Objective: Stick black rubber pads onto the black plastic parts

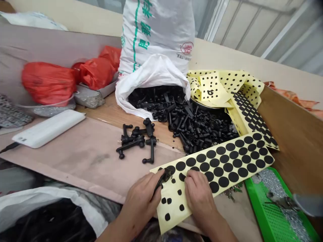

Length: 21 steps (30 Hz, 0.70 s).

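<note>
My left hand (142, 198) is closed around a black plastic part (163, 178), holding it at the near left corner of a yellow sheet (222, 168) of round black stickers. My right hand (199, 195) rests on that sheet, fingers curled and pinching at a sticker near the part; what is under the fingertips is hidden. The near end of the sheet has only small black dots where stickers have gone. A small group of black parts (137, 141) lies on the board just beyond my hands.
A white woven sack (153, 77) spills a heap of black parts (191, 121) onto the table. Used yellow sheets (222, 87) lie behind. A green tray (272, 215) of metal screws sits at right. Red bags (47, 82) and a white power bank (49, 127) are at left.
</note>
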Available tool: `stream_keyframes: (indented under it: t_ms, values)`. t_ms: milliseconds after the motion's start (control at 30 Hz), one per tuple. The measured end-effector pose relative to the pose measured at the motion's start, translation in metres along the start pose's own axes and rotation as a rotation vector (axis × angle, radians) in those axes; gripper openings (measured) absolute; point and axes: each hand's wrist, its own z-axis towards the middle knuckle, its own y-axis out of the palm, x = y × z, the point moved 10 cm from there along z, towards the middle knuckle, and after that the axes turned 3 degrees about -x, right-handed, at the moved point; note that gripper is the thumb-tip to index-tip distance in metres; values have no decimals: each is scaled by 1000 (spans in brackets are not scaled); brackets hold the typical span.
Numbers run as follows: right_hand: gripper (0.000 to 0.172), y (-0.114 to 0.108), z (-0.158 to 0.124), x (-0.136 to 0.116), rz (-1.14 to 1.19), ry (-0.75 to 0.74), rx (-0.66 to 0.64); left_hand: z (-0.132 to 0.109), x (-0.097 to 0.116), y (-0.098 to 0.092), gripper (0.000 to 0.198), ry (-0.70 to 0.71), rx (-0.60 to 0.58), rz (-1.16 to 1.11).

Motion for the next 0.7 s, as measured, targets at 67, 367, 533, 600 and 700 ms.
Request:
stream_keyframes:
  t_ms: [67,367,533,600,700]
  values:
    - [26,2,1,-2,-18,-37,-5,0,0,0,35,11,10,6]
    - [22,4,2,15,119,79,-124,-3,-1,2,36,34,21,40]
    - [16,2,-3,26,260,209,-239,0,2,3,37,11,-22,60]
    - [14,5,-5,31,303,266,-296,2,5,4,38,6,-44,103]
    - [14,7,-7,33,308,271,-317,5,9,4,39,7,-68,136]
